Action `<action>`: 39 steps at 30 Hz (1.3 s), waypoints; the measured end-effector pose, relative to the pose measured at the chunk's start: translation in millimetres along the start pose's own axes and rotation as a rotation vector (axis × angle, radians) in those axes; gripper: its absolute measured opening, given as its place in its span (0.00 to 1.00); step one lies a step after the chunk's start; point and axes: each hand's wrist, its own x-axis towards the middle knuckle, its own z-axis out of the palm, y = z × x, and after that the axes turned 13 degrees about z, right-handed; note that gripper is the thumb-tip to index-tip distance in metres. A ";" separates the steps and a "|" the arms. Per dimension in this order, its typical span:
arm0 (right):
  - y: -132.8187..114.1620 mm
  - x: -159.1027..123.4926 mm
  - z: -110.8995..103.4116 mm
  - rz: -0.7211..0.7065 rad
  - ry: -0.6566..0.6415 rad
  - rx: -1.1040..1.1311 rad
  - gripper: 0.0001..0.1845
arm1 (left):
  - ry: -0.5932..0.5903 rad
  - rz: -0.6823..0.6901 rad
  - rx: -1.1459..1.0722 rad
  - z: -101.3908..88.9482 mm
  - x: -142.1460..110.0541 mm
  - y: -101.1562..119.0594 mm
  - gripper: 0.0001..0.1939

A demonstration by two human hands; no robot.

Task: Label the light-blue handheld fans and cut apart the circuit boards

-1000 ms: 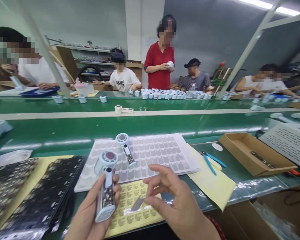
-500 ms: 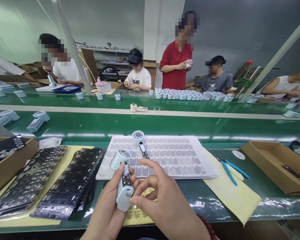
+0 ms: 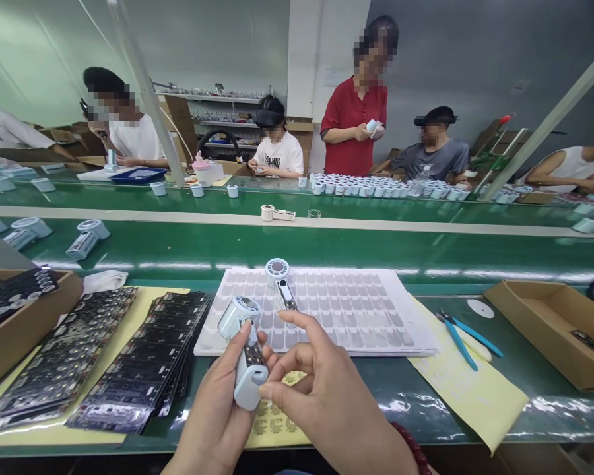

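My left hand (image 3: 218, 415) is closed round a small pale-blue handheld fan (image 3: 245, 349) with its handle open, showing a circuit board. My right hand (image 3: 327, 396) touches the lower end of the fan's handle with thumb and curled fingers, index finger raised; what it pinches, if anything, is hidden. A second fan (image 3: 280, 282) of the same kind lies on a white sheet of small labels (image 3: 346, 310) just beyond my hands. A yellow sticker sheet (image 3: 277, 422) lies under my hands.
Stacks of black printed sheets (image 3: 129, 363) lie at left, beside a cardboard box (image 3: 24, 323). Blue pliers (image 3: 460, 333) rest on yellow paper at right, near another brown box (image 3: 549, 330). A green conveyor (image 3: 327, 247) carries fans. Several people work across it.
A second ago my right hand held a thin sticker apart from the fan; it has since come onto the fan's handle. The view swung left; in the last half second little moved.
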 end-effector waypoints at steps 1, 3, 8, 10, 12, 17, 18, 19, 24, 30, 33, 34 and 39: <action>-0.1 0.0 0.0 -0.006 0.003 -0.003 0.41 | 0.000 0.007 -0.003 -0.7 0.4 -0.4 0.05; -0.3 -0.1 -0.2 -0.013 0.010 -0.011 0.40 | -0.005 0.019 -0.021 -2.4 1.1 -1.1 0.04; -1.6 1.1 -1.4 0.001 0.007 -0.014 0.39 | 0.015 0.005 -0.051 -3.3 1.6 -1.6 0.04; -1.7 2.0 -1.7 0.007 0.009 -0.009 0.40 | 0.022 -0.003 -0.052 -2.5 2.0 -1.8 0.04; -1.4 2.7 -1.7 0.008 0.012 -0.008 0.40 | 0.023 -0.008 -0.052 -2.0 2.9 -2.3 0.04; -0.1 2.2 -1.7 0.009 0.001 0.003 0.39 | 0.020 -0.018 -0.040 -2.5 5.0 -3.1 0.04; -0.1 2.1 -1.9 0.014 -0.003 0.010 0.39 | 0.018 -0.024 -0.036 -2.5 5.1 -3.0 0.04; -0.1 2.0 -2.2 0.018 -0.007 0.016 0.39 | 0.019 -0.027 -0.035 -2.3 4.9 -2.9 0.04; -1.0 2.1 -3.6 0.020 -0.012 0.015 0.39 | 0.014 -0.017 -0.035 -0.7 2.4 -2.4 0.03; -0.5 3.7 -4.5 0.016 -0.004 -0.003 0.38 | 0.029 -0.007 -0.036 -3.7 6.3 -5.6 0.04; -0.6 4.1 -4.8 0.017 -0.014 -0.005 0.38 | 0.019 -0.001 -0.026 -4.7 7.9 -6.4 0.04; -0.9 4.1 -4.8 0.018 -0.018 -0.005 0.38 | 0.018 0.000 -0.026 -4.4 7.7 -6.1 0.04; -2.2 3.6 -5.6 0.006 -0.021 -0.026 0.36 | 0.017 -0.025 -0.024 -1.7 6.2 -3.7 0.03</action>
